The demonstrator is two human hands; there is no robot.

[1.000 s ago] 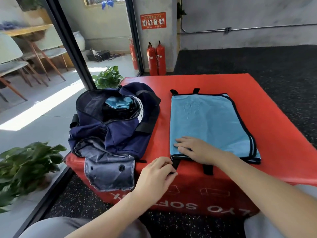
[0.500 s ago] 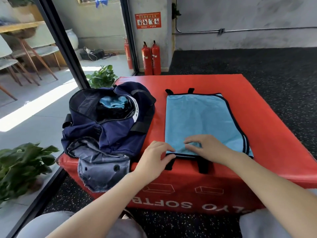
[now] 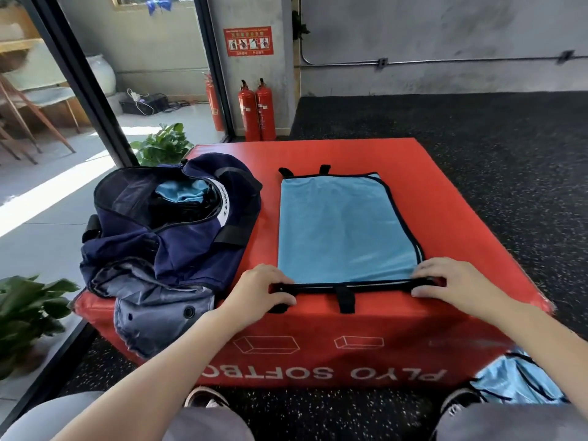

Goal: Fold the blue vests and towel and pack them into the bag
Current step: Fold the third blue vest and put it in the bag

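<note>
Both hands [image 3: 264, 291] [image 3: 445, 283] pinch vest [image 3: 343, 230] near hem, long axis front–back

Grey concrete walls [image 3: 445, 27] meet black speckled rubber flooring [image 3: 477, 138]; two red fire extinguishers [image 3: 257, 111] stand beneath a safety sign [image 3: 248, 41], sunlight striping the tiled floor [image 3: 47, 198] beyond black-framed glass.

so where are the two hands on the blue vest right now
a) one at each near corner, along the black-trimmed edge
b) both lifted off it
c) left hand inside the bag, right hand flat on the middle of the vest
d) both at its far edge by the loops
a: the left hand and the right hand each grip one near corner of the blue vest, at the ends of its black trim.
</note>
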